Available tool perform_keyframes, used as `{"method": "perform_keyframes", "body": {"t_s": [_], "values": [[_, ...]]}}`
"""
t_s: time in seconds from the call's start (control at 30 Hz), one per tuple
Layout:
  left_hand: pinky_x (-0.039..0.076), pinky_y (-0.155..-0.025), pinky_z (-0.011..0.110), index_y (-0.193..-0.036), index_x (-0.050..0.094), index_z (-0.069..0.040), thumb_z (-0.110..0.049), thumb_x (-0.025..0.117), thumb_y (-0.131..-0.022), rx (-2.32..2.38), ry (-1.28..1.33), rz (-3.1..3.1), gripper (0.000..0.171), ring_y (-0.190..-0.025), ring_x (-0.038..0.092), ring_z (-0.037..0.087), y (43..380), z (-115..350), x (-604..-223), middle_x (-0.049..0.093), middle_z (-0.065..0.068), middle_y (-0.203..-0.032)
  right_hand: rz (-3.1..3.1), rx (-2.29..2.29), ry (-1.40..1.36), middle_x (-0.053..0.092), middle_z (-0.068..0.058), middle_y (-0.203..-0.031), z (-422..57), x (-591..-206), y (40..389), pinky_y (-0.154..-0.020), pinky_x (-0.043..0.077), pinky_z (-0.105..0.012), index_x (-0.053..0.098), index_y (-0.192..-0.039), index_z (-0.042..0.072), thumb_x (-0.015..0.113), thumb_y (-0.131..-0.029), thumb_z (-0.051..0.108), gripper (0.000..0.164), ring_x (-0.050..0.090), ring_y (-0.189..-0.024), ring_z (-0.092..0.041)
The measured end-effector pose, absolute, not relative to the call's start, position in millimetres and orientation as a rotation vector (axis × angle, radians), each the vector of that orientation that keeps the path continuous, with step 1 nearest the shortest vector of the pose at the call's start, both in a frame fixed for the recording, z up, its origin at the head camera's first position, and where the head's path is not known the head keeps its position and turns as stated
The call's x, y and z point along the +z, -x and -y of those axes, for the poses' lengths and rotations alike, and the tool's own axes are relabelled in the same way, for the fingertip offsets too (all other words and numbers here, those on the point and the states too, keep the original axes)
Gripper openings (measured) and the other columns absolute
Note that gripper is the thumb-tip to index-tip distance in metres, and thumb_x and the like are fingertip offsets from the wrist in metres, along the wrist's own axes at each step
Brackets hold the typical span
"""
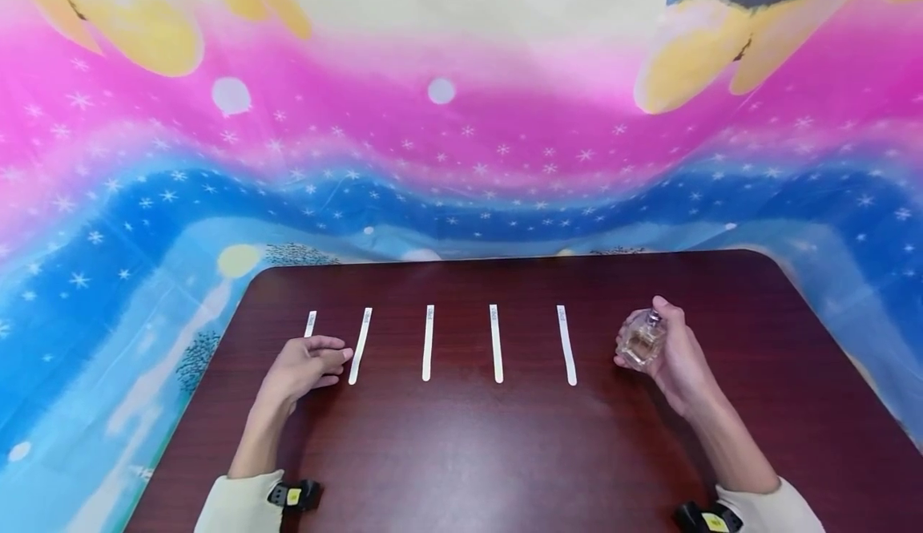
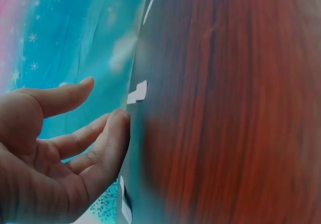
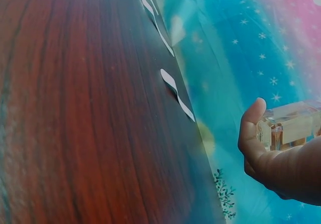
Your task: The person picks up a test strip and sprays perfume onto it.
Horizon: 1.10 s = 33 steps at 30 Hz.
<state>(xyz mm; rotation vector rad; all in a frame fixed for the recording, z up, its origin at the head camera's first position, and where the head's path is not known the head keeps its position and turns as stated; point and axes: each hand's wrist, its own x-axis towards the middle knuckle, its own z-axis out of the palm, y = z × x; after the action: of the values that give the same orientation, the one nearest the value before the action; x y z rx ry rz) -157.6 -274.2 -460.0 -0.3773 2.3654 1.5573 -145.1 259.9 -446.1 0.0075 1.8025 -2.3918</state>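
Several narrow white paper strips lie in a row, including a left-end strip (image 1: 311, 324), a second strip (image 1: 360, 346), a middle strip (image 1: 429, 342) and a right-end strip (image 1: 566, 345). My left hand (image 1: 308, 366) hovers at the left end, covering the lower part of the end strip, its fingertips beside the second one. In the left wrist view, thumb and fingers (image 2: 119, 128) stand apart with nothing between them. To the right of the row, my right hand (image 1: 676, 357) grips a clear glass perfume bottle (image 1: 642, 341) tilted, thumb up at its top.
The strips rest on a dark red-brown wooden table (image 1: 461, 453) with rounded far corners. Behind it hangs a colourful printed cloth (image 1: 476, 140), which also drops past both sides. Each wrist wears a black camera, the left camera (image 1: 296, 495) and the right camera (image 1: 710, 518).
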Motion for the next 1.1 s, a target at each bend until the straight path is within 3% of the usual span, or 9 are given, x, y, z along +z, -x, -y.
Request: {"method": "perform_keyframes", "body": {"t_s": [0.33,0.83,1.1], "values": [[0.066,-0.070,0.030,-0.125,0.066,0.010,-0.014,0.079,-0.097,1.492,0.420,-2.455,0.039,-0.077,0.072,0.014,161.9,262.6,-461.4,0.080,0.012,-0.097,-1.820,-2.388,0.000,0.072,0.002,-0.089,-256.6,-444.8,147.3,-0.071,0.067,-0.035,0.067,-0.101,0.014,0.035,-0.116,0.049,0.050,0.071,-0.081,-0.013],[0.064,-0.065,0.028,-0.116,0.071,0.004,-0.011,0.087,-0.089,1.339,0.456,-2.558,0.035,-0.076,0.073,0.011,168.8,251.9,-464.9,0.083,0.010,-0.093,-1.779,-2.408,0.006,0.073,0.002,-0.089,-262.6,-443.8,145.9,-0.071,0.067,-0.036,0.067,-0.100,0.014,0.035,-0.116,0.048,0.050,0.072,-0.081,-0.013],[0.058,-0.059,0.027,-0.112,0.073,0.003,-0.009,0.087,-0.086,1.252,0.425,-2.628,0.032,-0.064,0.069,0.012,168.1,247.3,-465.8,0.083,0.009,-0.089,-1.767,-2.400,0.045,0.073,0.002,-0.089,-261.4,-444.1,146.9,-0.072,0.067,-0.035,0.068,-0.100,0.014,0.034,-0.117,0.048,0.051,0.071,-0.080,-0.013]]}}
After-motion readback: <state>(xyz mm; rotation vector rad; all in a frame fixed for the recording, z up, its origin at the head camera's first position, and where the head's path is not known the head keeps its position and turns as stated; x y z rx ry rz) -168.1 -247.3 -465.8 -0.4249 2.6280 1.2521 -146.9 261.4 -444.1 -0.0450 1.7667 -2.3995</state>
